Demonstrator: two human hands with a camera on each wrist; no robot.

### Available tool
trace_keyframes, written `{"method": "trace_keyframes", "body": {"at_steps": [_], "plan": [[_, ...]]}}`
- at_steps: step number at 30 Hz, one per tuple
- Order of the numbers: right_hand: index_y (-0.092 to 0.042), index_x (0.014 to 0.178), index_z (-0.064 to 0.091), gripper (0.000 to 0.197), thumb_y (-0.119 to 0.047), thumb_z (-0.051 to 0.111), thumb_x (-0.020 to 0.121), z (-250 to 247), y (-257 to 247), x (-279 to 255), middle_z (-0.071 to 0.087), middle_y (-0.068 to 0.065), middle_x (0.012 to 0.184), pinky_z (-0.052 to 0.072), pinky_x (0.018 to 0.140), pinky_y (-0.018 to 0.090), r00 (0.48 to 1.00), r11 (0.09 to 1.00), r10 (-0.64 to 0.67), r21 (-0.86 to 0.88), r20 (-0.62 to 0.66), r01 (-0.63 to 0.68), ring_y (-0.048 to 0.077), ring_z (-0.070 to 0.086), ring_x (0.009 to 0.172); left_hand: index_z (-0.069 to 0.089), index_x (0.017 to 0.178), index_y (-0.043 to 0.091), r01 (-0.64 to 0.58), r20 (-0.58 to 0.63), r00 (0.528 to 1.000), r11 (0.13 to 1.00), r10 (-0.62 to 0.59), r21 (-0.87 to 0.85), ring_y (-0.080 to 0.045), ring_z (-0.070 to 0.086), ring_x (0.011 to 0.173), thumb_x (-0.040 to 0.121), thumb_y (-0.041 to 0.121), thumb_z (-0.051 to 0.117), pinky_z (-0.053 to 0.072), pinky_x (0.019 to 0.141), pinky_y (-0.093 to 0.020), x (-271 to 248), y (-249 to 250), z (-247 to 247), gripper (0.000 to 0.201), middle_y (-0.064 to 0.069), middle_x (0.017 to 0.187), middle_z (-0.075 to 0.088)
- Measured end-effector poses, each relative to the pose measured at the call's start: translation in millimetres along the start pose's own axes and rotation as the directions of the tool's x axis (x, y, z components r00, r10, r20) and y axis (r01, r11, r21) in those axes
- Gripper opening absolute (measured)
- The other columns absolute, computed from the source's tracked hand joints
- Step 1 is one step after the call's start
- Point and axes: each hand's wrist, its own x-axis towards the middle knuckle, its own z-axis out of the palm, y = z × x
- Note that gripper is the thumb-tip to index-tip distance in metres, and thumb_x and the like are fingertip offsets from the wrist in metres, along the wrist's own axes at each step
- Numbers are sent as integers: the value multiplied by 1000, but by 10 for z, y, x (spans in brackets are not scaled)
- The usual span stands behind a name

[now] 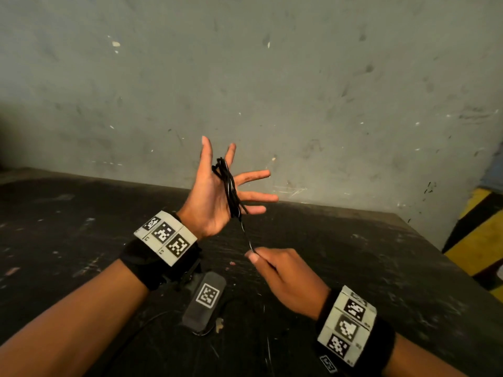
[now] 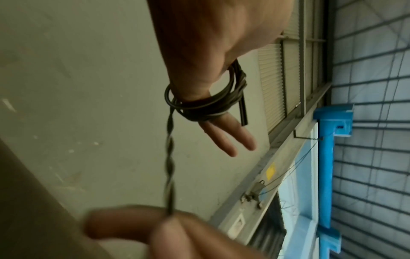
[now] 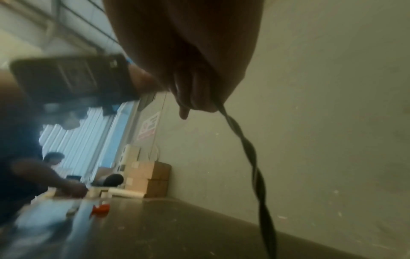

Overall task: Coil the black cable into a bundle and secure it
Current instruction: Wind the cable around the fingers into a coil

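Observation:
The black cable (image 1: 230, 189) is wound in several loops around the spread fingers of my raised left hand (image 1: 209, 197), whose palm faces me with the fingers straight. The left wrist view shows the loops (image 2: 199, 105) ringing the left hand (image 2: 210, 61) at the finger bases, with a short stiff end sticking out beside them. A twisted tail (image 2: 169, 166) runs taut down from the coil. My right hand (image 1: 272, 268) pinches that tail between thumb and fingers, just below the left hand. In the right wrist view the twisted cable (image 3: 250, 152) leaves my curled right hand (image 3: 199, 78).
Both hands hover over a scuffed black table (image 1: 353, 268) set against a grey wall. Beneath the left wrist lies a black device (image 1: 205, 302) with a square marker. A yellow-and-black striped edge (image 1: 479, 232) is at right. Cardboard boxes (image 3: 150, 177) and another person sit far off.

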Motion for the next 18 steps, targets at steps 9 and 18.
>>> {"method": "trace_keyframes", "body": {"at_steps": [9, 18], "plan": [[-23, 73, 53, 21, -27, 50, 93, -491, -470, 55, 52, -11, 69, 43, 59, 35, 973, 966, -25, -245, 230, 83, 9, 48, 57, -1, 139, 57, 79, -151, 989, 870, -5, 487, -32, 69, 95, 67, 79, 14, 58, 66, -47, -76, -329, 14, 77, -6, 151, 34], [-17, 72, 72, 8, -24, 75, 76, -1378, -603, 440, 57, -19, 48, 36, 53, 10, 913, 929, 76, -361, 401, 82, -5, 53, 51, -1, 139, 60, 289, -17, 927, 685, -374, 669, -37, 70, 88, 60, 89, 16, 58, 69, -52, -258, -485, 95, 86, -10, 154, 27]]}}
